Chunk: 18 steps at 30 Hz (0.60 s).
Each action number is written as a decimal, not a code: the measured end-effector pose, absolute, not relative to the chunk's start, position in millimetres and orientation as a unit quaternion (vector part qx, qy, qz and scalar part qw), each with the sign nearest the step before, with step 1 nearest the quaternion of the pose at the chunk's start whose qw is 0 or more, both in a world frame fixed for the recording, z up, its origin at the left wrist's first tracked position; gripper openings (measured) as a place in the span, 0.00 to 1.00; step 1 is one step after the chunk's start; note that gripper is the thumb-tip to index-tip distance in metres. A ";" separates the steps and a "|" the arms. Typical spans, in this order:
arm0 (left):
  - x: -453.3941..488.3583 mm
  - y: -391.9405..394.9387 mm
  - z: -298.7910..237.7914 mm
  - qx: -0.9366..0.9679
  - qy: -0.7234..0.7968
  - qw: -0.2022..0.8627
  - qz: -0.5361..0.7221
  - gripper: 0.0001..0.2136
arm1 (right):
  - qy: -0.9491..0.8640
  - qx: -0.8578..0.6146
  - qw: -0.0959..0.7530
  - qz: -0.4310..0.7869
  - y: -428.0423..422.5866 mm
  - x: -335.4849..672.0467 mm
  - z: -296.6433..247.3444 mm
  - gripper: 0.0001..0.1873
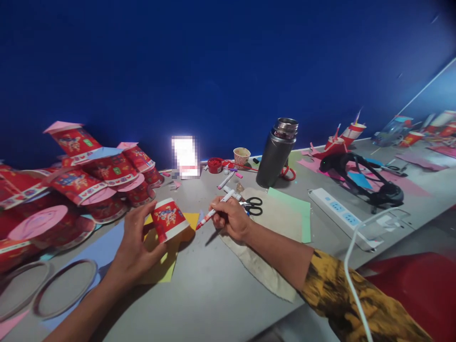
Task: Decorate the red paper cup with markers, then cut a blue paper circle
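My left hand (pixel 133 247) is closed round a red patterned paper cup (pixel 168 218), held tilted on its side just above a yellow sheet of paper (pixel 162 261). My right hand (pixel 231 219) grips a red and white marker pen (pixel 213 212), its tip pointing left toward the cup's white rim. The pen tip is a short way from the cup and the yellow sheet. My right forearm wears a yellow and black patterned sleeve.
A pile of red paper cups (pixel 81 185) with pink lids fills the left. Two round lids (pixel 66 287) lie at the near left. Black scissors (pixel 253 205), a steel flask (pixel 277 152), loose markers, a white power strip (pixel 337 209) and a black headset (pixel 359 178) lie to the right.
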<state>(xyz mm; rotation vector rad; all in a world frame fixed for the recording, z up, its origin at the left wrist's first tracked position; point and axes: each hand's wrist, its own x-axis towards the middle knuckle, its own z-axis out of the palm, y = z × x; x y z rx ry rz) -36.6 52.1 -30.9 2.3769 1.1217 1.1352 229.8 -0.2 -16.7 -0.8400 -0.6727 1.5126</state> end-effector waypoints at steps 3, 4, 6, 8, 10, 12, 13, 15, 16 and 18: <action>-39.3 53.1 -34.1 0.821 0.386 0.143 0.397 0.35 | -0.280 -0.369 0.598 0.654 0.5 228.1 -18.6 0.20; -40.1 53.8 -35.2 0.820 0.385 0.151 0.395 0.35 | -0.281 -0.370 0.597 0.654 0.7 227.5 -18.7 0.20; -41.2 55.3 -36.8 0.816 0.391 0.157 0.397 0.34 | -0.286 -0.370 0.592 0.656 0.9 226.5 -18.0 0.21; -41.8 56.0 -37.2 0.816 0.394 0.154 0.395 0.34 | -0.291 -0.368 0.587 0.659 0.2 225.9 -17.0 0.21; -41.9 55.7 -37.4 0.808 0.393 0.162 0.408 0.35 | -0.292 -0.366 0.585 0.662 -1.1 225.5 -16.3 0.20; -41.7 54.9 -38.5 0.803 0.396 0.180 0.407 0.36 | -0.285 -0.364 0.582 0.669 -2.4 225.0 -16.2 0.19; -41.5 54.6 -39.4 0.799 0.401 0.194 0.403 0.36 | -0.280 -0.364 0.578 0.675 -2.7 224.8 -16.3 0.19; -40.7 54.5 -41.1 0.790 0.408 0.216 0.403 0.37 | -0.272 -0.364 0.571 0.683 -2.5 224.6 -16.6 0.20; -40.2 54.7 -41.6 0.791 0.409 0.218 0.399 0.38 | -0.271 -0.363 0.571 0.685 -2.1 224.8 -16.8 0.20; -39.5 54.7 -41.1 0.797 0.404 0.208 0.398 0.39 | -0.269 -0.362 0.574 0.684 -1.3 225.8 -17.2 0.19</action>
